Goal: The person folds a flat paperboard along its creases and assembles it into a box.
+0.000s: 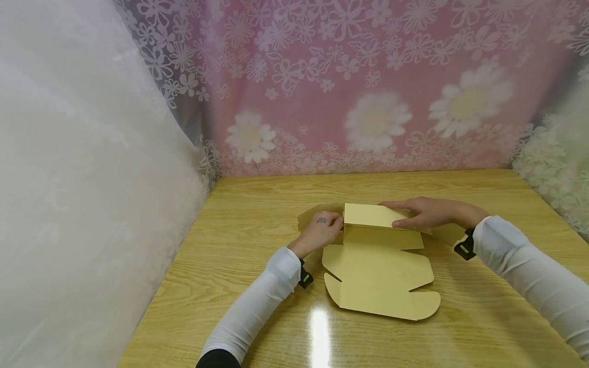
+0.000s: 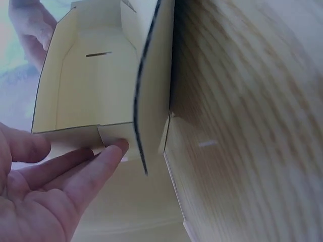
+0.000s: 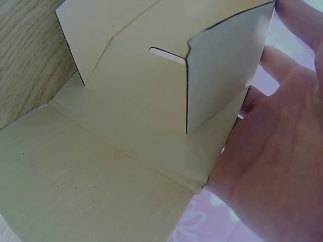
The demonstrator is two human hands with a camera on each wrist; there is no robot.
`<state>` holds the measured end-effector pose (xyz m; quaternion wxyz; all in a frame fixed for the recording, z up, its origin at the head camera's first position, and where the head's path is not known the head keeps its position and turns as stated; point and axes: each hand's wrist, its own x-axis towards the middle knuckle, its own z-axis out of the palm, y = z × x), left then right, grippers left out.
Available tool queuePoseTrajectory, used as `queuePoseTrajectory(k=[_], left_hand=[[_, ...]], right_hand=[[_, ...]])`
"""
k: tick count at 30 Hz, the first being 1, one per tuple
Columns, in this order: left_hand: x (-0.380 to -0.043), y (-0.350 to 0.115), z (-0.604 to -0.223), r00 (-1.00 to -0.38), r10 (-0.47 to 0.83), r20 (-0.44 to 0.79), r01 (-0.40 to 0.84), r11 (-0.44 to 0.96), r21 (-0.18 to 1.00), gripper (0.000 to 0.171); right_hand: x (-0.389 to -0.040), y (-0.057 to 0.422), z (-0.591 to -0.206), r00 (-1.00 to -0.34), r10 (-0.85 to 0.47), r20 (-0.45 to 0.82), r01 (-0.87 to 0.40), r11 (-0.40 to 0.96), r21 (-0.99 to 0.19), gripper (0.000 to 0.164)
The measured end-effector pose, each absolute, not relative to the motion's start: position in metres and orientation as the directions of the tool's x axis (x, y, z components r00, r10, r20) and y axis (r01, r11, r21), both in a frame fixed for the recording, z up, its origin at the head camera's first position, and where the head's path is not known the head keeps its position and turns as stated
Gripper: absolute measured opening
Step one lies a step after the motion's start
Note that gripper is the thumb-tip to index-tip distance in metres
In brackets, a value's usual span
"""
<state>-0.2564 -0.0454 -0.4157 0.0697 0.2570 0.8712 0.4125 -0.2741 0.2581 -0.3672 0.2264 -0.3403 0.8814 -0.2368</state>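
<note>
A yellow-brown cardboard box (image 1: 379, 271), partly folded, lies on the table with its long notched lid spread toward the front. At the box's left end, my left hand (image 1: 320, 230) pinches the end flaps; the left wrist view shows its fingertips against two overlapping flaps (image 2: 78, 135), with the thumb near the corner. My right hand (image 1: 432, 211) holds the raised panel (image 1: 370, 214) toward its right end, thumb in front and fingers along the top and back. In the right wrist view an end flap (image 3: 227, 63) stands up beside a narrow slot, partly covering the right fingers.
The wooden table (image 1: 248, 245) extends around the box. Behind it hangs a pink flowered curtain (image 1: 322, 92), with a pale sheet (image 1: 92, 179) along the left. A side flap (image 1: 444, 232) sticks out under the right wrist.
</note>
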Motion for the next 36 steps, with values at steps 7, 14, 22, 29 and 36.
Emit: queuePoseTrajectory(k=[7, 14, 22, 29, 36], left_hand=[[-0.256, -0.049, -0.414, -0.855, 0.512, 0.083, 0.414, 0.577, 0.705, 0.029], [-0.252, -0.057, -0.416, -0.840, 0.523, 0.144, 0.515, 0.683, 0.519, 0.036], [-0.238, -0.066, -0.420, -0.739, 0.622, 0.259, 0.574, 0.782, -0.242, 0.050], [-0.242, -0.073, -0.425, -0.901, 0.378, 0.214, 0.357, 0.925, -0.133, 0.107], [-0.235, -0.069, -0.430, -0.876, 0.425, 0.229, 0.457, 0.882, 0.111, 0.071]], right_hand=[[-0.274, 0.259, -0.368, -0.672, -0.700, -0.240, -0.473, 0.656, -0.588, 0.068], [-0.274, 0.259, -0.370, -0.672, -0.696, -0.252, -0.467, 0.663, -0.586, 0.067], [-0.275, 0.259, -0.367, -0.664, -0.707, -0.242, -0.486, 0.654, -0.579, 0.067], [-0.274, 0.259, -0.366, -0.654, -0.714, -0.249, -0.474, 0.644, -0.600, 0.066], [-0.273, 0.258, -0.368, -0.663, -0.709, -0.241, -0.474, 0.647, -0.597, 0.066]])
